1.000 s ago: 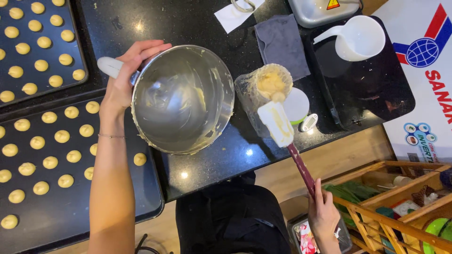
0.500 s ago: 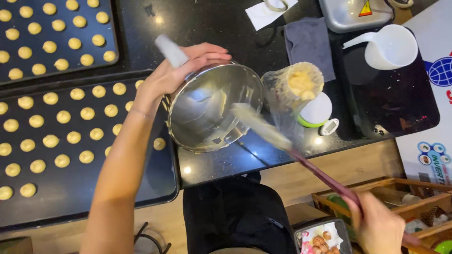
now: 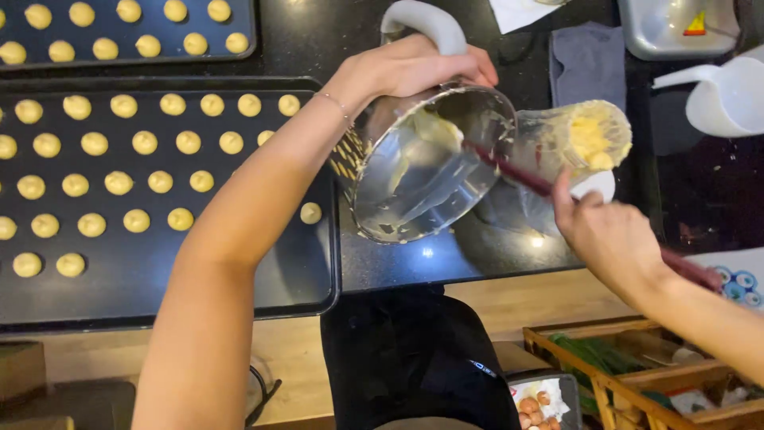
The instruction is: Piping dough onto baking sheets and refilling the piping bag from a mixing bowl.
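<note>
Bowl [image 3: 426, 171] tipped further, left hand [image 3: 414, 68] gripping its handle — right hand [image 3: 609, 235] holding spatula [image 3: 509, 171] now inside

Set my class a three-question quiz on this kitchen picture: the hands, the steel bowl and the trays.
1. True or false: the left hand grips the tilted steel bowl by its pale handle.
2. What does the right hand hold? A) a whisk B) a red-handled spatula C) a spoon
3. Fill in: the bowl's mouth faces a clear ____ bag holding yellow batter.

Key: 1 true; 2 B; 3 piping. The dark tray beside the bowl carries rows of batter rounds.
</note>
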